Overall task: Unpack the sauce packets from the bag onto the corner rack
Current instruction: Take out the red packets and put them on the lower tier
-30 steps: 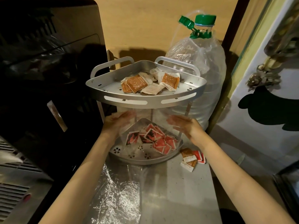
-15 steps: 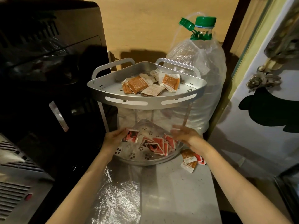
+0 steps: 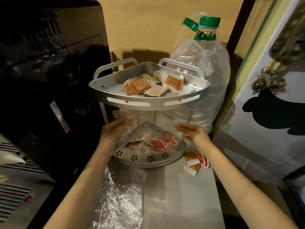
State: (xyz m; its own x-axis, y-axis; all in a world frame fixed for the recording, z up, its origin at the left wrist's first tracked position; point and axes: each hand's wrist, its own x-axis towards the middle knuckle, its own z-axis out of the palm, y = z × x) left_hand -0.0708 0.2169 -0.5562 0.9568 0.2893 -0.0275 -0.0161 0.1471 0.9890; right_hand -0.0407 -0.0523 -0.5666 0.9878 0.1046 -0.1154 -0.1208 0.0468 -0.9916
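A silver two-tier corner rack stands on the counter. Its upper tier (image 3: 128, 103) holds several orange and white sauce packets (image 3: 142, 85). Red sauce packets (image 3: 165, 143) lie in a heap on the lower tier (image 3: 142, 160), toward its right side. A clear plastic bag (image 3: 148, 119) is stretched just above the lower tier, between my left hand (image 3: 113, 131) and my right hand (image 3: 193, 132). Each hand grips one side of the bag. The red packets show through the film, so I cannot tell whether any are still inside it.
A few orange and red packets (image 3: 193, 162) lie loose on the counter, right of the rack. A large water jug (image 3: 206, 76) wrapped in plastic stands behind the rack. A black appliance (image 3: 41, 80) fills the left side. Crinkled film (image 3: 118, 200) covers the near counter.
My hands dipped to the lower tier with the bag, then rose again. The red packets now lie more to the right of the lower tier.
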